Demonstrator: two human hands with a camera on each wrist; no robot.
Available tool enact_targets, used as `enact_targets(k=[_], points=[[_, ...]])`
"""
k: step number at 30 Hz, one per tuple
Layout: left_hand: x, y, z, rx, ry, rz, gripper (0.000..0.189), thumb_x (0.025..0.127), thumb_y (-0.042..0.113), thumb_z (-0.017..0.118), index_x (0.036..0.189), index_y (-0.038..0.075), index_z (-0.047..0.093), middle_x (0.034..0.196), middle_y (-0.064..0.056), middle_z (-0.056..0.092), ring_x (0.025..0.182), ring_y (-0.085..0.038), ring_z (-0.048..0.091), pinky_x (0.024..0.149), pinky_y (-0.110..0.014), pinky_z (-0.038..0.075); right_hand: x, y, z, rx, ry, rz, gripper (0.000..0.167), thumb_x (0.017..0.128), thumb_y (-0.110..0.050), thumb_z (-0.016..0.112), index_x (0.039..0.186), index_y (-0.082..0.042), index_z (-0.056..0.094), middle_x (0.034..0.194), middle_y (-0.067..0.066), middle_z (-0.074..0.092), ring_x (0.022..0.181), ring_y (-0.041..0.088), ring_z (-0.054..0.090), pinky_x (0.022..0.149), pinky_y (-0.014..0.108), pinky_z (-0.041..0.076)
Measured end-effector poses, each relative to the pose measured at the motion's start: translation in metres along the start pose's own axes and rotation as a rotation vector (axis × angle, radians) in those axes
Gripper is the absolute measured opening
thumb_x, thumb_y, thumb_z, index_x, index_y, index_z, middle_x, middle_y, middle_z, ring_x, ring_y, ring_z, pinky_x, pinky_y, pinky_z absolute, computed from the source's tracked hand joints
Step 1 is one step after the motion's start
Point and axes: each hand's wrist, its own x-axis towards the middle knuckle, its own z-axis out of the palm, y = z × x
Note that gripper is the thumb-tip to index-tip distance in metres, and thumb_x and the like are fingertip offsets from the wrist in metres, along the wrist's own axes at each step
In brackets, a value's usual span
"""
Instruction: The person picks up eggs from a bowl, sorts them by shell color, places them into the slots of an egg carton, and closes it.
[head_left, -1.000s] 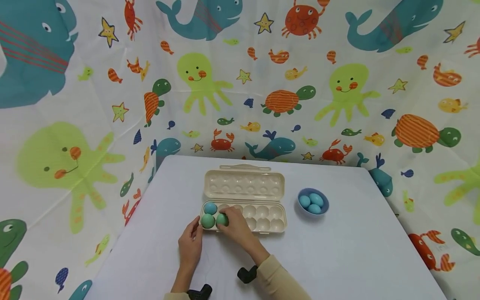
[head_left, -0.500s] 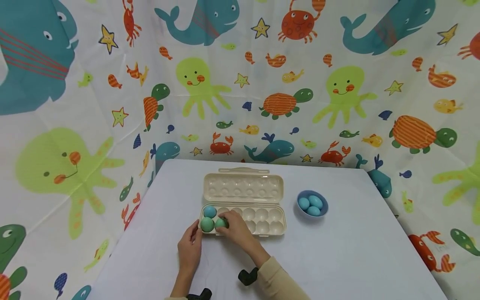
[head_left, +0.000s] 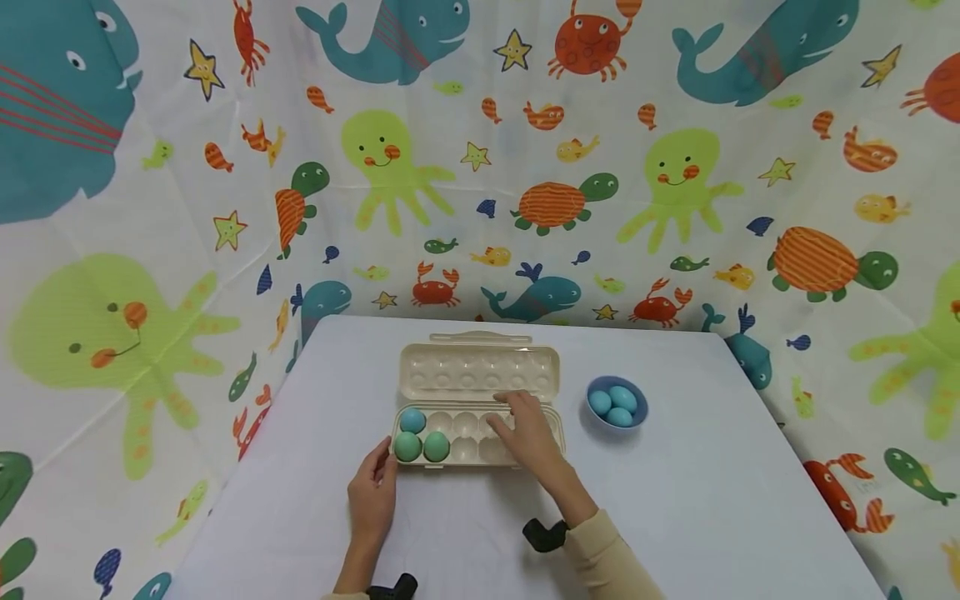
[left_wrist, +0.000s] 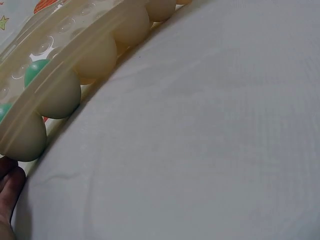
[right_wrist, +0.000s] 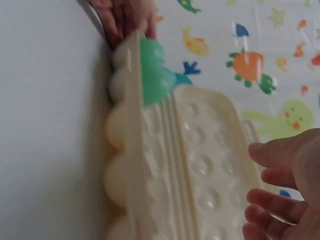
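Note:
A beige egg carton (head_left: 467, 440) lies open on the table. In its left end sit a blue egg (head_left: 412, 420) and two green eggs (head_left: 407, 446), one of them the green egg (head_left: 437, 447) in the second front cup. My left hand (head_left: 371, 492) rests its fingers against the carton's left end; in the left wrist view its fingertips (left_wrist: 11, 187) show beside the end cup. Above the carton's right half, my right hand (head_left: 534, 437) has its fingers apart and nothing between them. The right wrist view shows the same hand (right_wrist: 295, 180) beside the lid.
To the right of the carton stands a blue bowl (head_left: 617, 422) holding blue eggs (head_left: 622, 397). The carton's lid (head_left: 480, 372) is folded back toward the far side. A white cloth covers the table (head_left: 697, 467), and a sea-animal printed curtain (head_left: 465, 183) hangs behind it.
My right hand has let go of the green egg in the second front cup and moved right, over the carton's bare cups. The left hand stays at the carton's left end.

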Motion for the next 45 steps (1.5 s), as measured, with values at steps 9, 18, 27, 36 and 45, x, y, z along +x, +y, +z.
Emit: enact_targets(k=[9, 18, 27, 36, 45], points=[[0.004, -0.002, -0.002, 0.022, 0.021, 0.006, 0.034, 0.102, 0.016, 0.056, 0.135, 0.008, 0.063, 0.134, -0.01, 0.067, 0.109, -0.017, 0.066, 0.085, 0.006, 0.04, 0.007, 0.037, -0.051, -0.092, 0.091, 0.075, 0.04, 0.092, -0.019, 0.071, 0.127, -0.001, 0.062, 0.121, 0.019, 0.063, 0.101, 0.031, 0.059, 0.083, 0.045, 0.054], [0.003, 0.002, -0.004, 0.026, 0.001, -0.029, 0.036, 0.103, 0.016, 0.054, 0.136, 0.006, 0.061, 0.135, -0.013, 0.065, 0.114, -0.027, 0.066, 0.084, 0.008, 0.037, 0.007, 0.072, -0.089, -0.146, 0.1, 0.171, 0.042, 0.094, -0.013, 0.066, 0.131, 0.004, 0.058, 0.131, 0.027, 0.057, 0.121, 0.045, 0.053, 0.1, 0.057, 0.049], [0.002, -0.002, -0.003, 0.041, -0.012, -0.047, 0.036, 0.102, 0.017, 0.055, 0.136, 0.007, 0.061, 0.136, -0.011, 0.065, 0.115, -0.026, 0.067, 0.085, 0.005, 0.041, 0.005, 0.104, -0.1, -0.269, 0.005, 0.21, 0.038, 0.09, 0.005, 0.057, 0.128, 0.008, 0.059, 0.131, 0.031, 0.058, 0.115, 0.051, 0.054, 0.092, 0.061, 0.05], [0.001, 0.001, -0.005, 0.033, -0.02, -0.076, 0.036, 0.102, 0.016, 0.055, 0.136, 0.006, 0.06, 0.137, -0.012, 0.064, 0.116, -0.025, 0.067, 0.082, 0.008, 0.037, 0.009, 0.119, -0.093, -0.398, -0.105, 0.167, 0.039, 0.081, 0.01, 0.067, 0.119, 0.003, 0.067, 0.124, 0.028, 0.065, 0.118, 0.051, 0.057, 0.101, 0.064, 0.046], [0.0, 0.003, -0.002, 0.036, -0.036, -0.101, 0.037, 0.103, 0.019, 0.054, 0.137, 0.006, 0.059, 0.139, -0.012, 0.063, 0.119, -0.027, 0.066, 0.083, 0.007, 0.037, 0.013, 0.126, -0.094, -0.488, -0.174, 0.161, 0.037, 0.083, 0.007, 0.071, 0.119, 0.0, 0.068, 0.127, 0.027, 0.064, 0.119, 0.052, 0.055, 0.097, 0.067, 0.048]])
